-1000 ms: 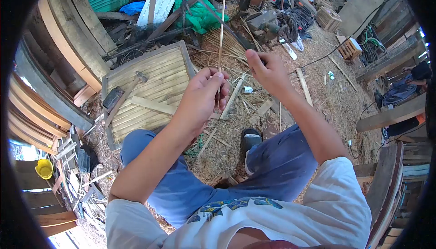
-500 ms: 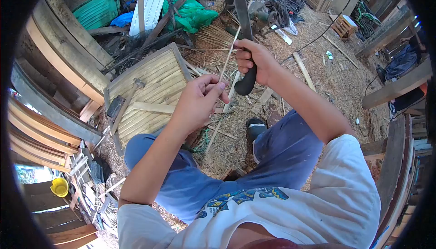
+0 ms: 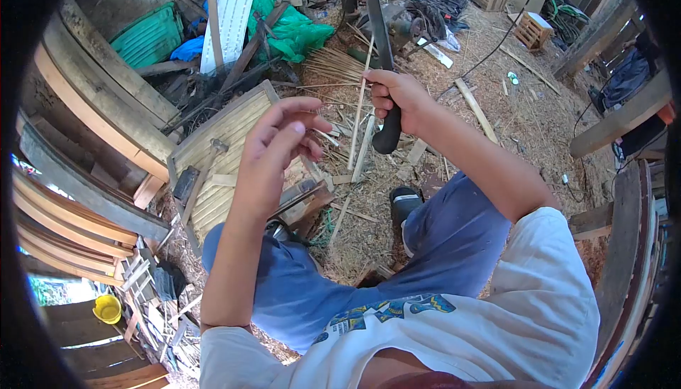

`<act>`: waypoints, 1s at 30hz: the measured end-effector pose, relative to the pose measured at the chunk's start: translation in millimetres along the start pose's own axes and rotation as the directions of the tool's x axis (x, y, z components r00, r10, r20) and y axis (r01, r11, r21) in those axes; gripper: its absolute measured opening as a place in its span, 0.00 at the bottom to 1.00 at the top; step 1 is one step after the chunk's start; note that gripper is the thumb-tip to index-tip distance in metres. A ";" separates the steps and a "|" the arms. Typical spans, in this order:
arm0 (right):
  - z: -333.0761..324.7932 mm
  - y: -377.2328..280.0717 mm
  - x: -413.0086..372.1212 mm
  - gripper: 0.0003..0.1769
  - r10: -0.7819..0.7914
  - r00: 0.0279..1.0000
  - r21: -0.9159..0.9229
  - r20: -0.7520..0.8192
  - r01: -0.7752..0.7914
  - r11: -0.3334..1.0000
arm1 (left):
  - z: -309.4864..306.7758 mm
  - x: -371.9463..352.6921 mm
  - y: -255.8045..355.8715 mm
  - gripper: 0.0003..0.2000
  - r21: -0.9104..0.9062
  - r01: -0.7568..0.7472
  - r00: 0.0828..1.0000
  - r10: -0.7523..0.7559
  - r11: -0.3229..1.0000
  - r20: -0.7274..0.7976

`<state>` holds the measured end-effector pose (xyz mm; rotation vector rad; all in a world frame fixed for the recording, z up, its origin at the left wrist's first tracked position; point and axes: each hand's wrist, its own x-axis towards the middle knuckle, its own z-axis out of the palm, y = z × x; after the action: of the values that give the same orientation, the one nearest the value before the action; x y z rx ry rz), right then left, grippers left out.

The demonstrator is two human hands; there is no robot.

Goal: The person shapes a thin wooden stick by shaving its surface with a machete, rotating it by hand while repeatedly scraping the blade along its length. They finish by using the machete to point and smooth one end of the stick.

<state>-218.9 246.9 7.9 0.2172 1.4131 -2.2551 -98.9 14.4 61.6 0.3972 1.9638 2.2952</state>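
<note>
My right hand is wrapped round the black handle of a machete, its dark blade pointing up and away from me. A thin pale strip of bamboo or wood runs alongside the blade, apparently held at my right thumb, with its lower end hanging free. To the left, my left hand is raised with bent fingers apart and nothing in them. Beneath and beyond it lies a framed panel of slats, partly hidden by my arm. A hammer rests on that panel beside a dark block.
Shavings and loose strips cover the ground, with a bundle of thin sticks ahead. Green plastic sheeting lies at the back left. Wooden crates stand at the back right, near a black cable. A yellow bucket sits far left.
My left hand has let go of the strip and moved left and up, its fingers opening. The strip now hangs more upright by my right hand, which still grips the machete.
</note>
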 end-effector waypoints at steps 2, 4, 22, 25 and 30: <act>-3.6 -0.6 3.2 0.09 0.032 0.999 0.056 -0.007 -0.032 0.998 | 1.5 -1.3 -7.0 0.18 0.190 -0.233 0.972 0.228 0.954 0.050; -8.3 0.7 7.6 0.08 0.084 0.996 0.119 -0.015 -0.082 0.990 | 9.2 -3.5 -1.9 0.20 0.439 -0.376 0.924 0.367 0.816 0.109; -2.7 12.3 6.6 0.07 0.275 0.960 0.211 -0.055 -0.258 0.943 | 27.7 8.0 -8.8 0.13 0.688 -0.536 0.744 0.659 0.490 0.110; -4.1 15.3 9.0 0.07 0.294 0.955 0.213 -0.025 -0.283 0.935 | 30.8 12.2 -9.6 0.12 0.673 -0.554 0.729 0.675 0.491 0.108; -5.1 17.4 5.8 0.07 0.327 0.945 0.195 -0.021 -0.317 0.928 | 35.8 16.3 -9.5 0.11 0.658 -0.563 0.717 0.691 0.500 0.089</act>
<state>-216.5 243.4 -10.7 0.5350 1.0925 -2.1168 -106.3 54.1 59.4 1.1917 3.1302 1.8594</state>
